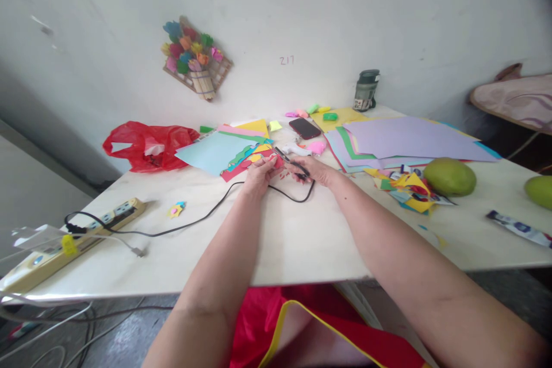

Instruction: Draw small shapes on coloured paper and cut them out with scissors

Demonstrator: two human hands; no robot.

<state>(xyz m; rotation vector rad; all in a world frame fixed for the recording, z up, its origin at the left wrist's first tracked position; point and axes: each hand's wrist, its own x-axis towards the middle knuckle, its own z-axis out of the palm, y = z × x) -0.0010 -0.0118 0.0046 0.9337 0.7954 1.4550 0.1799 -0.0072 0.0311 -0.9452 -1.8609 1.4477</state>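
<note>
My right hand (308, 168) is closed on a pair of dark-handled scissors (283, 154), their blades pointing up and left. My left hand (260, 175) pinches a small piece of red paper (276, 161) close to the blades. Small red scraps lie under the hands. Just beyond my left hand are cut strips of red, blue, green and yellow paper (238, 167). A black cord (207, 217) runs from the power strip (116, 215) past my left hand to my right hand, where its end is hidden. A whitish object (296, 149), unclear in kind, lies behind the scissors.
Sheets of coloured paper (401, 138) lie at right, with light blue sheets (215, 151) at left. Around them are a phone (305, 127), a bottle (365, 91), a red plastic bag (150, 146), paper scraps (407, 190), a green fruit (449, 176) and a tube (520, 228).
</note>
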